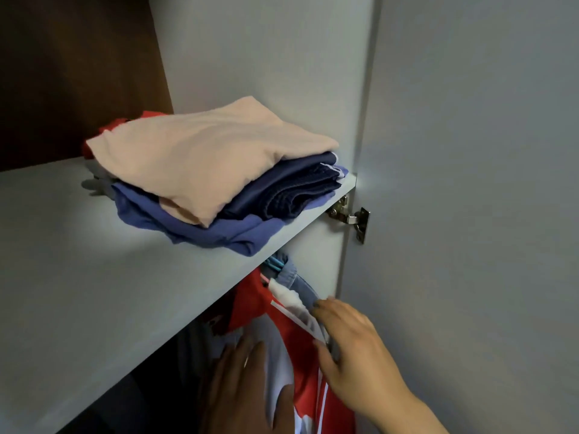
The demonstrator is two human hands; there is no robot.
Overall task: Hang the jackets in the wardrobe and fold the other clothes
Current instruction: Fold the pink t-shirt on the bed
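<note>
Hanging step; my right grip (322,330) pinches the red-and-white fabric jacket (282,324) just below the pale grey wardrobe shelf (94,277); my left grip (241,374) rests flat and open against it; next, I'd judge, straighten it and release.

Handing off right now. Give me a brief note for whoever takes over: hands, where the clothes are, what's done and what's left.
Left hand: open, flat against the red and white jacket hanging under the shelf.
Right hand: at the jacket's collar edge; whether it grips or only touches cannot be told.
Folded stack: on the shelf near its right end, peach piece on top.
Denim garment: hangs beside the jacket.
Done: stack folded; jacket appears hung, but the shelf hides its hanger.
Left: settle the jacket and let go. No other clothes are in view.
</note>
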